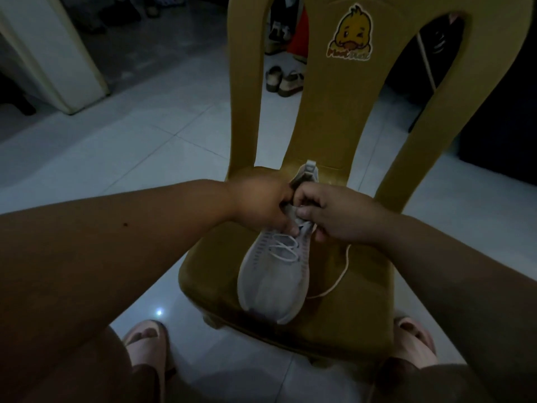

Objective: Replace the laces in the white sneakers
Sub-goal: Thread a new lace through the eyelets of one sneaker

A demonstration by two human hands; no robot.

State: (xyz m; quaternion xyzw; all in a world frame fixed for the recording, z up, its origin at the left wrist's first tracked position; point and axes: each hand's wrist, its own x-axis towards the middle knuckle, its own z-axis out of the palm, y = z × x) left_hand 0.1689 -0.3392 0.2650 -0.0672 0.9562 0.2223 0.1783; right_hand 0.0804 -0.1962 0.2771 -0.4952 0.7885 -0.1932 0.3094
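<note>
A white sneaker (270, 280) lies on the seat of a yellow plastic chair (357, 309), toe toward me and heel tab toward the backrest. A white lace (283, 247) crosses its lower eyelets, and a loose end (340, 274) trails off to the right across the seat. My left hand (261, 203) grips the sneaker's upper at the left side of the tongue. My right hand (337, 215) pinches the lace at the right side of the top eyelets. The upper eyelets are hidden under my fingers.
The chair's backrest carries a yellow duck sticker (350, 33). My feet in pink slippers (146, 341) rest on the pale tiled floor either side of the chair. A pair of sandals (283, 81) sits beyond the backrest, and a white cabinet (55, 50) stands at far left.
</note>
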